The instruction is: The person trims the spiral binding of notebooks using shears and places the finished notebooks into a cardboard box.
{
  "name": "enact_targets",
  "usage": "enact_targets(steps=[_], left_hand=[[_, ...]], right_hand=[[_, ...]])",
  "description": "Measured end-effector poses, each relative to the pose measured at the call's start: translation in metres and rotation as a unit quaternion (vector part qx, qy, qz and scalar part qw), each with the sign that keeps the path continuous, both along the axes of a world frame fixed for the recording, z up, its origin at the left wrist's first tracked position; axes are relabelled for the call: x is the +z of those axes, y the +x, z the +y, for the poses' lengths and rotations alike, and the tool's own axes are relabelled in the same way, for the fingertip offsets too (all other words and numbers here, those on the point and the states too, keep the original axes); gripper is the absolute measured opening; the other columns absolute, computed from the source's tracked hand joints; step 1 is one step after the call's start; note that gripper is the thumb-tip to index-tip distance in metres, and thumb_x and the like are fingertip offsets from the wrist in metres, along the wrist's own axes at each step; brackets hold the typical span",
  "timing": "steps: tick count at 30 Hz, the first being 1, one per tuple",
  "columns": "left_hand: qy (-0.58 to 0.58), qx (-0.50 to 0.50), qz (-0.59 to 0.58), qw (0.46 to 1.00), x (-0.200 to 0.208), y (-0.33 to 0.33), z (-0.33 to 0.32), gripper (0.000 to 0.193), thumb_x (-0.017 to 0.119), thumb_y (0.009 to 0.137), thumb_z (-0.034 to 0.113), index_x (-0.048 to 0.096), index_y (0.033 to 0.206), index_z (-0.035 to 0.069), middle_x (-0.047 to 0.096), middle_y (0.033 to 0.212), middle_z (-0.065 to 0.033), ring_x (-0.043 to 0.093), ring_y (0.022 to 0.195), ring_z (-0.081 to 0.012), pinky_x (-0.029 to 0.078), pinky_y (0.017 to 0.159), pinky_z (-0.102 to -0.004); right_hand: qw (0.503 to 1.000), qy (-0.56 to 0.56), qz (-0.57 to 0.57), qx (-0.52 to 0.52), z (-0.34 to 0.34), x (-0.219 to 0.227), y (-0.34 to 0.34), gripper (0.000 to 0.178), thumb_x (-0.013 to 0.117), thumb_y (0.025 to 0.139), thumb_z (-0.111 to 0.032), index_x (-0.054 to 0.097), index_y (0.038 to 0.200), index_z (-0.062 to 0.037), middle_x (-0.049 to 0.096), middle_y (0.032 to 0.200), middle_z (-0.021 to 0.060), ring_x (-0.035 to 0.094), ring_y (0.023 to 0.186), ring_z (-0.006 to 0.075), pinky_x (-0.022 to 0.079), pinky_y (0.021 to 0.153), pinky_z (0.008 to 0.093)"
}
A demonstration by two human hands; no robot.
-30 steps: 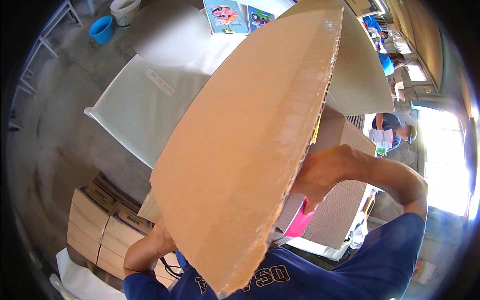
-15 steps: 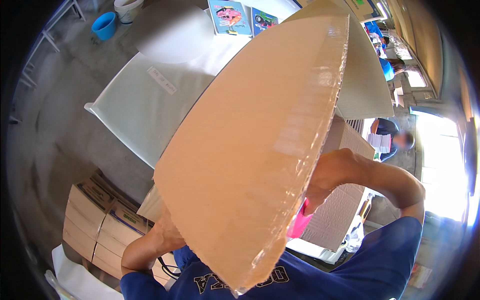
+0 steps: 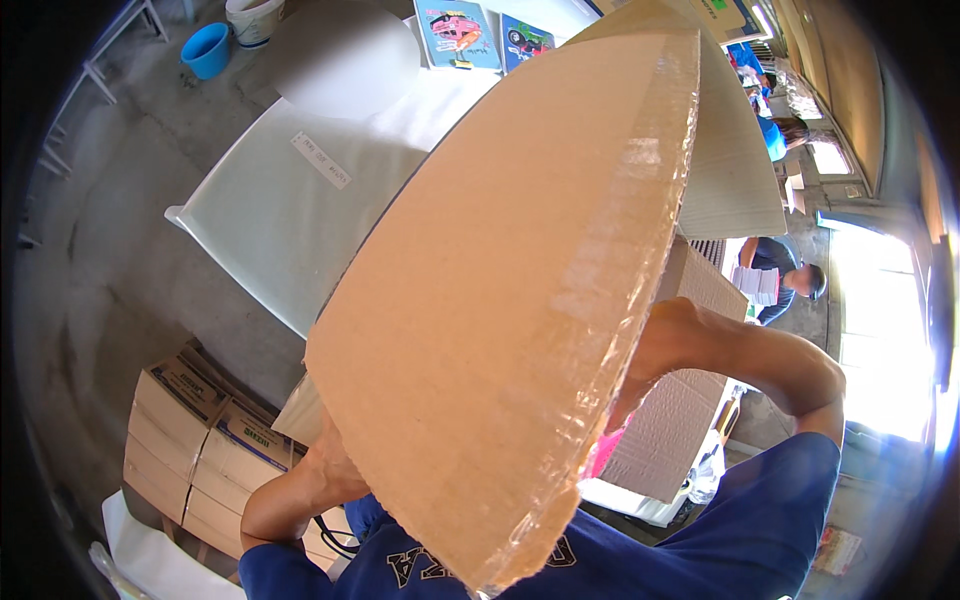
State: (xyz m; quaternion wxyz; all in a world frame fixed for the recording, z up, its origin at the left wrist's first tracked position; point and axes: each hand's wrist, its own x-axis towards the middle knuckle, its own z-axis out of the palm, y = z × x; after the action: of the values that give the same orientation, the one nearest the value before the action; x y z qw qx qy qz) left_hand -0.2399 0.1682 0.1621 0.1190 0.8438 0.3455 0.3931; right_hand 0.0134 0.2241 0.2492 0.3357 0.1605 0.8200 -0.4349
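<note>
A large brown cardboard box stands open in front of me. Its wide raised flap [image 3: 480, 300], with clear tape along the torn right edge, covers most of the middle of the view. My left hand [image 3: 338, 462] is against the flap's lower left edge, its fingers out of sight behind the cardboard. From the right, my right hand [image 3: 650, 350] reaches in behind the flap, so its fingers are hidden too. Just below that hand a bright pink thing [image 3: 606, 450] peeks out past the taped edge; its kind cannot be made out.
A pale-covered table [image 3: 290, 220] extends ahead left, bearing two picture-covered books [image 3: 457, 35] at its far end. Stacked cartons [image 3: 190, 440] stand at lower left. A blue bucket [image 3: 206, 52] is on the floor. Another person [image 3: 780, 280] at right is beside a stack of books.
My right hand has sunk slightly farther behind the flap, and less of the pink thing shows. My left hand has hardly moved.
</note>
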Motion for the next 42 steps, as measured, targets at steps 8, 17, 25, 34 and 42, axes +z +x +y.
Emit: enact_targets(steps=[8, 17, 25, 34, 42], left_hand=[[-0.003, -0.008, -0.005, 1.000, -0.003, 0.002, 0.002, 0.045, 0.057, 0.083, -0.003, 0.063, 0.125, 0.012, 0.061, 0.130, -0.0067, 0.050, 0.127, -0.0381, 0.043, 0.103, -0.0411], [-0.004, -0.011, -0.005, 1.000, -0.001, 0.003, 0.002, 0.044, 0.057, 0.083, -0.003, 0.063, 0.124, 0.012, 0.061, 0.130, -0.0065, 0.051, 0.127, -0.0373, 0.043, 0.103, -0.0408], [-0.005, -0.012, -0.006, 1.000, -0.002, 0.002, 0.000, 0.044, 0.056, 0.084, -0.003, 0.064, 0.124, 0.012, 0.060, 0.131, -0.0063, 0.051, 0.127, -0.0366, 0.043, 0.102, -0.0406], [-0.004, -0.010, -0.007, 1.000, -0.002, 0.002, 0.000, 0.043, 0.056, 0.084, -0.004, 0.064, 0.124, 0.012, 0.060, 0.131, -0.0061, 0.051, 0.126, -0.0358, 0.043, 0.102, -0.0403], [-0.004, -0.008, -0.012, 1.000, -0.003, 0.003, 0.000, 0.043, 0.055, 0.084, -0.004, 0.064, 0.124, 0.012, 0.059, 0.132, -0.0060, 0.052, 0.126, -0.0351, 0.043, 0.102, -0.0401]], right_hand=[[1.000, -0.002, -0.006, -0.002, 0.002, 0.007, 0.001, 0.079, 0.078, 0.062, -0.036, 0.050, 0.128, -0.0030, 0.053, 0.129, 0.0158, 0.043, 0.127, 0.0322, 0.034, 0.107, 0.0450], [1.000, 0.001, -0.022, 0.007, 0.003, 0.010, -0.002, 0.078, 0.078, 0.061, -0.037, 0.052, 0.127, -0.0031, 0.053, 0.128, 0.0155, 0.042, 0.129, 0.0325, 0.033, 0.109, 0.0454], [0.997, 0.011, -0.056, 0.043, 0.005, 0.007, -0.008, 0.082, 0.080, 0.060, -0.040, 0.052, 0.129, -0.0052, 0.055, 0.127, 0.0117, 0.047, 0.125, 0.0289, 0.034, 0.106, 0.0503], [1.000, 0.019, -0.018, 0.005, 0.001, 0.011, -0.002, 0.076, 0.078, 0.062, -0.033, 0.053, 0.128, -0.0049, 0.056, 0.125, 0.0126, 0.050, 0.123, 0.0279, 0.036, 0.105, 0.0482], [0.999, 0.003, -0.047, 0.022, 0.006, 0.007, -0.005, 0.084, 0.076, 0.063, -0.045, 0.048, 0.133, -0.0062, 0.051, 0.132, 0.0127, 0.043, 0.128, 0.0290, 0.032, 0.106, 0.0504]])
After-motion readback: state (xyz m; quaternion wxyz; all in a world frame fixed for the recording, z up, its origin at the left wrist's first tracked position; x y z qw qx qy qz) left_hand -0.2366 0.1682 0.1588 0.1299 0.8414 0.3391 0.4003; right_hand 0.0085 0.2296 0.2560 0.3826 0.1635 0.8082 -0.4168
